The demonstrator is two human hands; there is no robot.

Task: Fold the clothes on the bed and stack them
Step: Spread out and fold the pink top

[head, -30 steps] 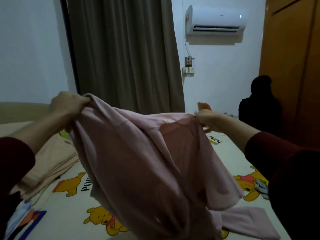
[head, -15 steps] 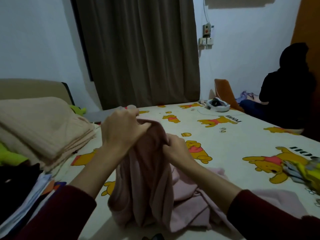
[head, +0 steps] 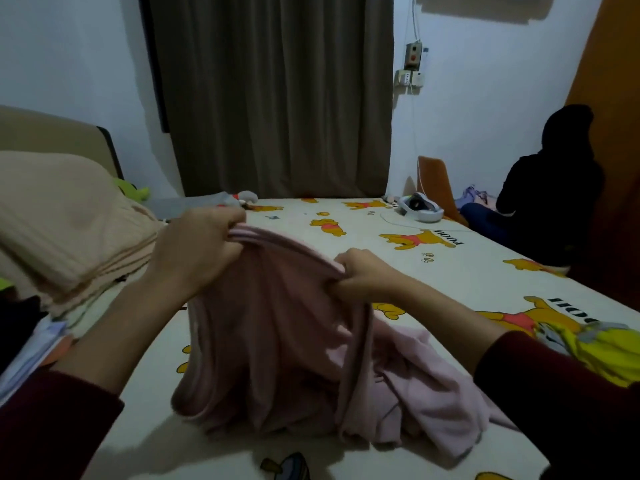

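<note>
Above the middle of the bed (head: 467, 271), both hands hold one pink garment (head: 277, 341) up by its top edge, so that the cloth hangs down in long folds and its lower part pools on the cartoon-printed sheet; holding it this way likely lets the weight of the fabric pull it straight before a fold is made. The left hand (head: 197, 251) has its grip curled tight round a bunched section of the edge, raised a little higher, while the right hand (head: 360, 275) pinches the same edge just beside it and lower, fingers wrapped over the hem. Two hands, then, on one garment, and close together, which suggests the two corners or seams are being matched. A looser stretch of pink cloth (head: 433, 393) lies crumpled on the sheet to the right of the hanging part; it may belong to the same garment or be a second piece, and the dim light does not settle it. To the left sits one stack of folded clothes (head: 69, 244), beige on top with darker and pale layers under it, placed at the bed's edge where finished items can be set down within reach. One yellow garment (head: 609, 348) waits unfolded at the right. One person in dark clothing (head: 550, 188) sits beyond the bed's far corner.
</note>
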